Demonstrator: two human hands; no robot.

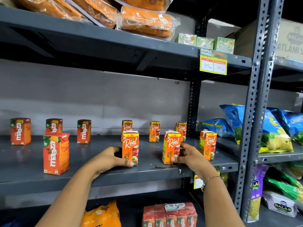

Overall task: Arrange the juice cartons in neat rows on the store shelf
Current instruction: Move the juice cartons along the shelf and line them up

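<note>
On the grey middle shelf [98, 169] stand small juice cartons in two loose rows. My left hand [111, 158] grips a front-row orange Real apple carton [130, 147] from its left side. My right hand [188, 155] grips a second front-row Real carton [171, 146] from its right. A third front Real carton [207, 145] stands further right. Three Real cartons [154, 131] line the back. At left, three red Maaza cartons [20, 131] stand at the back and one Maaza carton [55, 153] stands in front.
The shelf above [114, 40] carries orange wrapped packs and green boxes [205, 42], with a price tag [213, 62] on its edge. A perforated steel upright [255, 95] bounds the right side; blue snack bags [270, 128] lie beyond. Wrapped carton multipacks [168, 214] sit on the shelf below.
</note>
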